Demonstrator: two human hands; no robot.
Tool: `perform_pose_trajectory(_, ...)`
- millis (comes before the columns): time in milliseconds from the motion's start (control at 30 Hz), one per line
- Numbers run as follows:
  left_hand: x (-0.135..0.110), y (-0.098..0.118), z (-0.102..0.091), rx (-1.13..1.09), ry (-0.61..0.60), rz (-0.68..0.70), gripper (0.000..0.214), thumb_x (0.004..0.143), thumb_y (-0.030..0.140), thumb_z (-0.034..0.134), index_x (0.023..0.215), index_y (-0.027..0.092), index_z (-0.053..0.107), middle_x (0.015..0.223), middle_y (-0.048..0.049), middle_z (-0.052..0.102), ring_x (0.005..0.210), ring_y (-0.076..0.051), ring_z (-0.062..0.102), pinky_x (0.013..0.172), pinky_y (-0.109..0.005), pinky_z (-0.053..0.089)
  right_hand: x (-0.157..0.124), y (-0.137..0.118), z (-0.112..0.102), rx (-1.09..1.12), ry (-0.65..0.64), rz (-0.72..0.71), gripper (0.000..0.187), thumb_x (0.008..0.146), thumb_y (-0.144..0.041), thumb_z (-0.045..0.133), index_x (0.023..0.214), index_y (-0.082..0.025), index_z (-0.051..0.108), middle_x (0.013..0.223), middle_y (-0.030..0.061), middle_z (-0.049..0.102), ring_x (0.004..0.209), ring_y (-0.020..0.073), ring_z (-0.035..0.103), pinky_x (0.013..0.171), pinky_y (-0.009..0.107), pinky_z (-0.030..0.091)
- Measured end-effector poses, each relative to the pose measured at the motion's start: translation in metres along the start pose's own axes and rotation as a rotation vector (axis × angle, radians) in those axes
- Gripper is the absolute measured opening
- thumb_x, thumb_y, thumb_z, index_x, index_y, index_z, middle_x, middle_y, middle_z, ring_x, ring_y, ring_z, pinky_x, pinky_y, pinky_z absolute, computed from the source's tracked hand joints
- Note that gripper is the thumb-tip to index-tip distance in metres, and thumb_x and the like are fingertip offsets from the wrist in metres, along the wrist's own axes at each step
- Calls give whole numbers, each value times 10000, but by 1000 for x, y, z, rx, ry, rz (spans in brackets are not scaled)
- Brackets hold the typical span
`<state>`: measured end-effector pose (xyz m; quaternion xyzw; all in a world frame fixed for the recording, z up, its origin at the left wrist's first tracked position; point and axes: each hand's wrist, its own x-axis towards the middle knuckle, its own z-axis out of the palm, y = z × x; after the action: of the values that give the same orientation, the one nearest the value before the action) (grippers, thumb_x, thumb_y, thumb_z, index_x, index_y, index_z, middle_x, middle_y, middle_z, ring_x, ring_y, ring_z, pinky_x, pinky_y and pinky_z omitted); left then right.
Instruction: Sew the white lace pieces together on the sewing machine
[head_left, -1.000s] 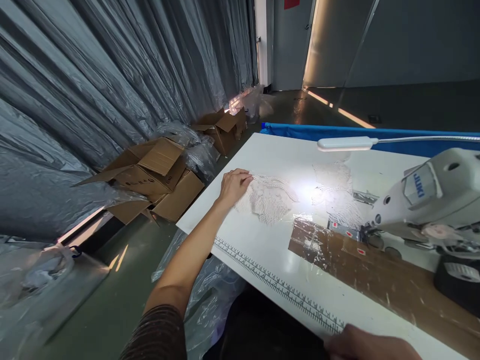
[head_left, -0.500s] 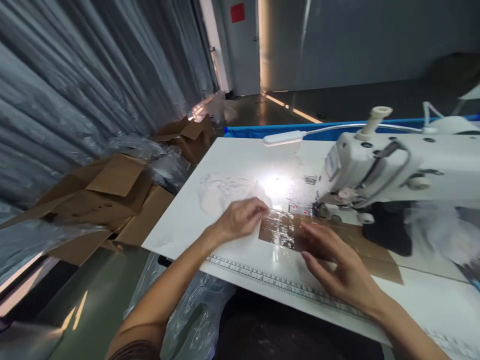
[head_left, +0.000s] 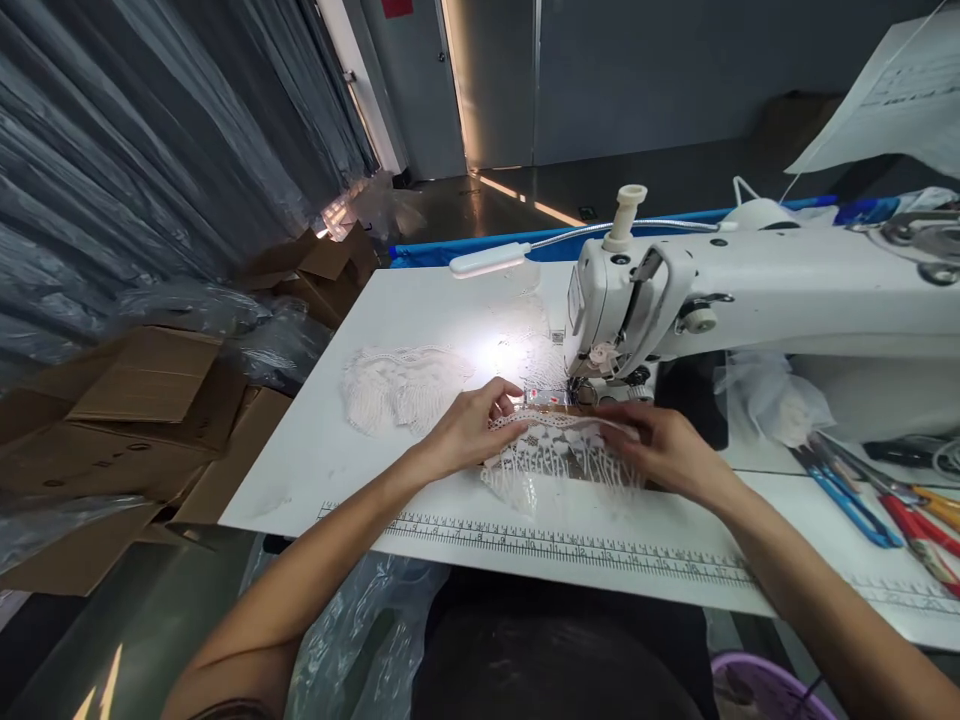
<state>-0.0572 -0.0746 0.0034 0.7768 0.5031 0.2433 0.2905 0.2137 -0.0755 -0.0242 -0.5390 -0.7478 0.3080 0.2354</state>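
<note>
A piece of white lace point(head_left: 559, 455) lies on the white table point(head_left: 315, 470) just in front of the presser foot of a white sewing machine point(head_left: 720, 300). My left hand point(head_left: 469, 425) pinches the lace's left top edge. My right hand point(head_left: 664, 445) holds its right top edge, fingers closed on it. Both hands stretch the lace edge between them, below the needle area. A second pile of white lace point(head_left: 401, 385) rests on the table to the left of my left hand.
A lit gooseneck lamp point(head_left: 487, 260) shines on the table. A printed ruler point(head_left: 570, 548) runs along the near table edge. Scissors with blue and red handles point(head_left: 877, 495) lie at the right. Cardboard boxes point(head_left: 142, 400) and plastic sheeting are on the floor at left.
My left hand left the lace pile at the left and came to the needle area. My right hand came up onto the table. Both now hold a lace piece before the machine.
</note>
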Motion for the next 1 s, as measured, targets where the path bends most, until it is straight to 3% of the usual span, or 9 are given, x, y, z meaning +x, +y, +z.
perform_pose_trajectory(100,7,-13,3,284,117,107,319,900,314,579,1186,179,540,1015,-82,616,757,-166,609,542,-257,468,7,9,2,-339,300,-32,315,886,-368,487,1014,-169,695,922,109,671,674,219,604,509,304,388)
perform_pose_trajectory(167,12,-19,3,378,166,202,272,929,287,532,1175,173,557,1055,-95,610,773,-168,602,538,-257,468,6,14,6,-387,433,-86,294,894,-350,475,1010,-179,684,1062,126,652,766,238,629,524,310,402)
perform_pose_trajectory(367,40,-20,15,217,-118,510,189,957,208,512,1061,200,669,1053,-70,644,908,-156,624,736,-289,548,2,13,16,-239,524,-188,226,880,-271,491,956,-194,690,1005,102,649,827,233,631,621,334,483)
perform_pose_trajectory(500,64,-16,27,193,-290,546,168,889,205,631,1026,259,712,1041,-51,632,947,-164,611,774,-291,547,0,10,16,-169,465,-219,225,880,-254,493,942,-173,692,935,99,641,731,202,618,580,316,475)
perform_pose_trajectory(600,71,-11,30,225,-291,567,66,857,226,671,886,236,729,1023,-64,626,947,-185,604,783,-318,539,-5,4,17,-113,379,-222,238,897,-306,508,974,-179,694,880,80,649,692,182,615,590,303,493)
perform_pose_trajectory(700,65,-3,27,239,-271,645,100,903,227,598,859,196,682,1034,-73,654,970,-198,607,856,-368,517,-11,-10,21,-110,225,-239,266,869,-422,586,965,-201,697,960,85,683,806,211,652,673,320,523)
perform_pose_trajectory(800,48,8,16,206,-264,656,117,938,221,537,886,183,635,863,-33,679,803,-161,625,927,-418,484,-17,-28,27,-73,125,-242,264,883,-433,571,921,-203,692,1002,94,689,876,233,653,726,339,514)
perform_pose_trajectory(867,35,13,6,81,-261,578,78,927,215,556,907,181,623,805,-11,672,715,-133,616,869,-376,511,-21,-39,30,106,25,-217,259,927,-375,499,861,-192,669,913,74,682,814,198,635,704,310,493)
perform_pose_trajectory(1000,17,17,-8,-266,-286,295,126,938,264,533,976,177,615,822,-28,661,672,-115,619,566,-231,491,-23,-46,32,571,-283,-49,308,945,-426,473,814,-176,596,685,-11,555,580,106,477,508,220,378)
